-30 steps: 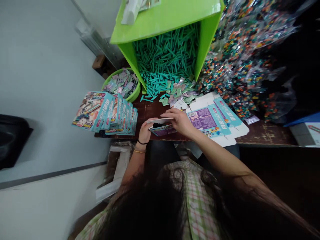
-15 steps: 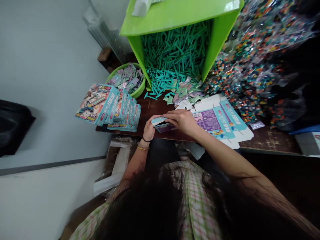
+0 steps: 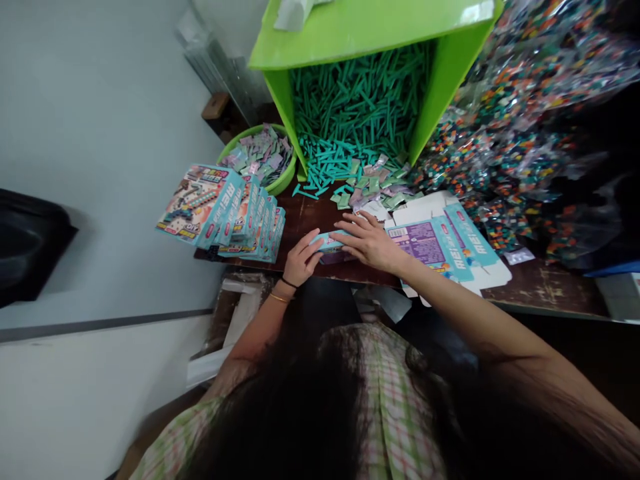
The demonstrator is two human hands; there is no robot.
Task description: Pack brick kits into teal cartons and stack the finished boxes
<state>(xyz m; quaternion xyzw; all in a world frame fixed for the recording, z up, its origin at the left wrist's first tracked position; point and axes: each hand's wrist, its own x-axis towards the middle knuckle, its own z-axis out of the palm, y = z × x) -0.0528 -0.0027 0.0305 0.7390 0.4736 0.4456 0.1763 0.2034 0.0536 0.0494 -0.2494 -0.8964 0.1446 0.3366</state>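
Note:
Low at the table's front edge is a small blue and purple cardboard box point(image 3: 327, 243), its narrow blue side facing up. My left hand point(image 3: 300, 260) grips the box's left end, fingers over the top edge. Across the right part of the box lies my right hand point(image 3: 367, 241), fingers spread and stretched out over its top side; its palm and thumb are hidden from above. Flattened blue and purple cartons point(image 3: 425, 243) lie under and beyond my right wrist. To the left, several finished-looking printed boxes point(image 3: 200, 203) lean in an overlapping row.
A green bin point(image 3: 275, 100) on its side spills teal T-shaped plastic pieces point(image 3: 325, 160). Small sachets point(image 3: 383, 187) lie before it. More sachets fill a green basin point(image 3: 287, 179). Clear bags of colourful pieces point(image 3: 500, 153) are heaped on the right.
The gap along the box's top has gone from view; its blue side now lies across it. My left fingers have come over the top edge, and my right fingers have spread out.

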